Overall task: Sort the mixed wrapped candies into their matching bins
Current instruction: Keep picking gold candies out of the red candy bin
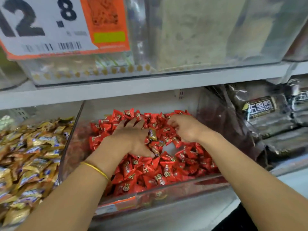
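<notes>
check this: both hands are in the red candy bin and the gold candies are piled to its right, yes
No. In the head view the gold candies are piled to the left of the red candy bin; black packets lie right.

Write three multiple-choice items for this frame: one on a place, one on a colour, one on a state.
1. Where does the lone gold candy lie?
A. among the red candies, between the two hands
B. on the floor
C. on the person's right forearm

2. What colour are the left bin's candies?
A. green
B. gold
C. white

3. How is the left hand placed?
A. raised, gripping a bag
B. fingers spread on the red candies
C. hanging idle at the person's side

Key:
1 A: it sits beside the left hand, with the right hand on its other side.
2 B: gold wrappers fill that bin.
3 B: its fingers are spread over the red pile.
</notes>
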A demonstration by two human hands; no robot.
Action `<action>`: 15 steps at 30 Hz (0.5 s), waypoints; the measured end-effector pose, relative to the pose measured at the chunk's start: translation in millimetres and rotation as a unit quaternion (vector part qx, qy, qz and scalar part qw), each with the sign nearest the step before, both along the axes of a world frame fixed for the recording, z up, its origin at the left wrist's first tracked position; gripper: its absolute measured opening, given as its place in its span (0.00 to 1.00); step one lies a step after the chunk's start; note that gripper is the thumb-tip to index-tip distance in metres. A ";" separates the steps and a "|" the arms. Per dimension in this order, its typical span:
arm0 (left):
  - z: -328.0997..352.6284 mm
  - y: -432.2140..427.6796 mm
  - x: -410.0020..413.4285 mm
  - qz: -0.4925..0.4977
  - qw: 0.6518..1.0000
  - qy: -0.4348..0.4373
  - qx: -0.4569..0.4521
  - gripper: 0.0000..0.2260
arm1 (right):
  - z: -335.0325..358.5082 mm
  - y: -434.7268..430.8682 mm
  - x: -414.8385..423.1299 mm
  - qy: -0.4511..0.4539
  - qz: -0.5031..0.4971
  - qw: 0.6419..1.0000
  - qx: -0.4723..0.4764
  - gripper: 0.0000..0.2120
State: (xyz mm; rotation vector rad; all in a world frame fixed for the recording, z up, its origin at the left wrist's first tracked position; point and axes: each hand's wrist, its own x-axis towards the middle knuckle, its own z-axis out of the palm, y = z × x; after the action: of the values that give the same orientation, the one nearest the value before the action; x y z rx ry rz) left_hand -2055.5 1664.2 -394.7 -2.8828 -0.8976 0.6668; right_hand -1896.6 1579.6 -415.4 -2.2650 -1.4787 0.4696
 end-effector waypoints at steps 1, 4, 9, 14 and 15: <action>0.8 0.4 -1.1 -0.001 1.000 0.004 -0.001 0.41 | 0.9 0.8 -0.5 0.030 0.015 0.999 0.029 0.19; 1.0 2.8 -4.6 0.003 1.000 0.004 -0.019 0.43 | 3.0 9.2 -13.3 0.063 0.085 0.994 0.033 0.20; 4.2 4.6 -11.0 0.004 0.999 0.010 -0.047 0.43 | -6.6 21.2 -17.8 -0.080 0.178 0.975 -0.102 0.31; 4.9 2.8 -14.1 -0.004 0.998 -0.010 -0.058 0.42 | -15.0 17.4 -25.8 -0.202 0.179 0.959 -0.083 0.26; 5.3 2.5 -14.9 -0.005 0.998 -0.015 -0.061 0.42 | -13.9 15.7 -28.2 -0.219 0.181 0.956 -0.077 0.23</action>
State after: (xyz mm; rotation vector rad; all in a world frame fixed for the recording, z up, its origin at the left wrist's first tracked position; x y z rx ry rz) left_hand -2070.4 1666.7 -389.3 -3.0107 -0.8743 0.7019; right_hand -1924.9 1595.4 -429.4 -2.3210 -2.1678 0.1875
